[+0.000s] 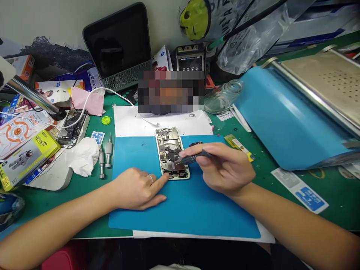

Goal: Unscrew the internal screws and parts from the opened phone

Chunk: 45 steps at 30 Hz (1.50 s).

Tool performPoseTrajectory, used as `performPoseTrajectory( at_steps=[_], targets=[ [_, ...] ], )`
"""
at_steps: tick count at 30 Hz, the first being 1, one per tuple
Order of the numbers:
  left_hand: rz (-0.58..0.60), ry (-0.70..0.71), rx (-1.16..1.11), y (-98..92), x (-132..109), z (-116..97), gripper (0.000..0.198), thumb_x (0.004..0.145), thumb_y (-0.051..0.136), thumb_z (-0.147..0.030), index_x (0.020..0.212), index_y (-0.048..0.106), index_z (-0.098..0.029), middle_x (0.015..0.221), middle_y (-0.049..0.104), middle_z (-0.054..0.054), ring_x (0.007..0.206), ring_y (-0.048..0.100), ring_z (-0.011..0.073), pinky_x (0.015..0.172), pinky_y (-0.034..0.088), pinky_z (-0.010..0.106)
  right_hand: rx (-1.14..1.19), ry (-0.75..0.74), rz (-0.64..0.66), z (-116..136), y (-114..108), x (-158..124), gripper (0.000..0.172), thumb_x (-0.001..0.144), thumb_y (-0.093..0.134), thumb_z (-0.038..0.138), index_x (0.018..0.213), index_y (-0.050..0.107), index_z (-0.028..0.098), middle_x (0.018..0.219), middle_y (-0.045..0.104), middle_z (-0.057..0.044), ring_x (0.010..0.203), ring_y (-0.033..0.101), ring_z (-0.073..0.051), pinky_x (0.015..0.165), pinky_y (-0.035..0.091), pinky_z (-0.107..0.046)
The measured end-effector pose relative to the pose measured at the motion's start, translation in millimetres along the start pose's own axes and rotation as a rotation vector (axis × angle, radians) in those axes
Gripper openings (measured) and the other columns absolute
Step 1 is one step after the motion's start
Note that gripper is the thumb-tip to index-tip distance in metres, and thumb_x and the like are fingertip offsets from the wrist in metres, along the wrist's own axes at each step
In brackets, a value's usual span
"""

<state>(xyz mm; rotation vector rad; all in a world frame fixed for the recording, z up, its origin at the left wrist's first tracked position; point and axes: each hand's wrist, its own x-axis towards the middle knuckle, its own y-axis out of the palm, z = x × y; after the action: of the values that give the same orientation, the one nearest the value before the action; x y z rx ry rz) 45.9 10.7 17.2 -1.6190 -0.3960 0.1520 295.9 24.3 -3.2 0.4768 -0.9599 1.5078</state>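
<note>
An opened phone point(172, 150) lies on the blue mat point(180, 210), its inner parts showing. My left hand point(139, 188) rests at the phone's lower left, the index finger extended onto its bottom edge and the thumb apart on the mat; nothing is in it. Over the phone's right side, my right hand point(225, 165) grips a dark tool point(195, 156) between thumb and fingers, with its tip above the lower half of the phone. A small dark part point(196, 143) shows just behind the right fingers; whether it touches them is unclear.
Two small screwdrivers point(109, 152), a crumpled tissue point(83, 156) and a second opened phone point(74, 127) lie at left. A white cable point(112, 91) crosses behind. A glass jar point(223, 97) and a blue-covered machine point(270, 112) stand at right, a tablet-like screen point(119, 45) at back.
</note>
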Motion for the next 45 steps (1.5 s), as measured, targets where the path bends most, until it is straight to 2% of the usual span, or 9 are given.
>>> performPoseTrajectory(
  at_steps=[4, 8, 12, 17, 21, 24, 26, 35, 45],
  targets=[
    [0.016, 0.005, -0.011, -0.8, 1, 0, 0.047, 0.107, 0.036, -0.04, 0.132, 0.052, -0.004, 0.073, 0.068, 0.001, 0.053, 0.063, 0.0156, 0.045, 0.041, 0.033, -0.039, -0.076, 0.075, 4, -7, 3, 0.067, 0.088, 0.06, 0.004, 0.148, 0.047, 0.031, 0.106, 0.078, -0.007, 0.09, 0.078, -0.022, 0.071, 0.07, -0.039],
    [0.049, 0.004, -0.017, -1.7, 2, 0, 0.047, 0.106, 0.038, -0.04, 0.133, 0.051, -0.004, 0.073, 0.068, 0.002, 0.055, 0.064, 0.0154, 0.046, 0.042, 0.031, -0.079, -0.042, 0.088, 4, -8, 2, 0.066, 0.092, 0.057, 0.008, 0.15, 0.043, 0.037, 0.103, 0.078, -0.004, 0.089, 0.078, -0.022, 0.07, 0.07, -0.04],
    [0.043, 0.003, -0.023, -2.1, 1, 1, 0.047, 0.106, 0.04, -0.04, 0.135, 0.051, -0.004, 0.073, 0.068, 0.003, 0.056, 0.065, 0.0155, 0.047, 0.043, 0.029, -0.051, 0.039, -0.005, 6, 0, 2, 0.056, 0.095, 0.054, 0.01, 0.143, 0.05, 0.039, 0.099, 0.077, -0.002, 0.086, 0.077, -0.021, 0.072, 0.068, -0.041],
    [0.028, 0.005, -0.027, -2.5, 0, 2, 0.047, 0.106, 0.04, -0.04, 0.134, 0.052, -0.005, 0.074, 0.068, 0.002, 0.055, 0.064, 0.016, 0.047, 0.043, 0.031, 0.212, 0.334, -0.204, 9, 8, 9, 0.036, 0.101, 0.045, 0.013, 0.131, 0.056, 0.03, 0.094, 0.066, -0.001, 0.076, 0.074, -0.014, 0.061, 0.065, -0.027],
    [0.035, -0.001, -0.026, -2.6, 0, 1, 0.047, 0.106, 0.038, -0.04, 0.135, 0.052, -0.005, 0.073, 0.068, 0.002, 0.055, 0.064, 0.0153, 0.047, 0.041, 0.03, 0.292, 0.597, -0.147, 6, 7, 11, 0.032, 0.102, 0.044, 0.023, 0.133, 0.051, 0.029, 0.1, 0.06, -0.003, 0.074, 0.073, -0.013, 0.053, 0.062, -0.02],
    [0.045, -0.006, -0.025, -2.1, 0, 1, 0.047, 0.106, 0.038, -0.04, 0.135, 0.052, -0.005, 0.073, 0.068, 0.003, 0.056, 0.064, 0.0153, 0.047, 0.041, 0.029, 0.367, 0.676, -0.088, 4, 4, 10, 0.04, 0.099, 0.051, 0.025, 0.139, 0.046, 0.03, 0.108, 0.057, -0.004, 0.083, 0.074, -0.016, 0.057, 0.064, -0.023],
    [0.045, -0.004, -0.028, -1.5, 0, 2, 0.047, 0.106, 0.039, -0.041, 0.135, 0.052, -0.005, 0.074, 0.069, 0.003, 0.056, 0.065, 0.0157, 0.047, 0.042, 0.029, 0.368, 0.649, -0.064, 6, 3, 8, 0.046, 0.098, 0.054, 0.024, 0.142, 0.043, 0.031, 0.111, 0.055, -0.004, 0.089, 0.074, -0.017, 0.061, 0.066, -0.026],
    [0.026, -0.004, -0.007, 0.0, -1, 2, 0.047, 0.106, 0.037, -0.041, 0.133, 0.052, -0.006, 0.074, 0.069, 0.003, 0.056, 0.065, 0.016, 0.047, 0.041, 0.031, 0.038, 0.264, -0.059, 10, 11, 2, 0.062, 0.098, 0.054, 0.016, 0.151, 0.032, 0.037, 0.104, 0.062, -0.004, 0.089, 0.075, -0.018, 0.084, 0.068, -0.035],
    [0.05, -0.004, 0.001, 0.1, -1, 1, 0.048, 0.106, 0.036, -0.042, 0.134, 0.052, -0.006, 0.076, 0.07, 0.002, 0.056, 0.065, 0.0168, 0.047, 0.042, 0.032, 0.179, 0.104, -0.029, 10, 12, 4, 0.065, 0.091, 0.06, 0.002, 0.145, 0.041, 0.032, 0.112, 0.069, -0.003, 0.106, 0.073, -0.016, 0.088, 0.066, -0.031]
  ],
)
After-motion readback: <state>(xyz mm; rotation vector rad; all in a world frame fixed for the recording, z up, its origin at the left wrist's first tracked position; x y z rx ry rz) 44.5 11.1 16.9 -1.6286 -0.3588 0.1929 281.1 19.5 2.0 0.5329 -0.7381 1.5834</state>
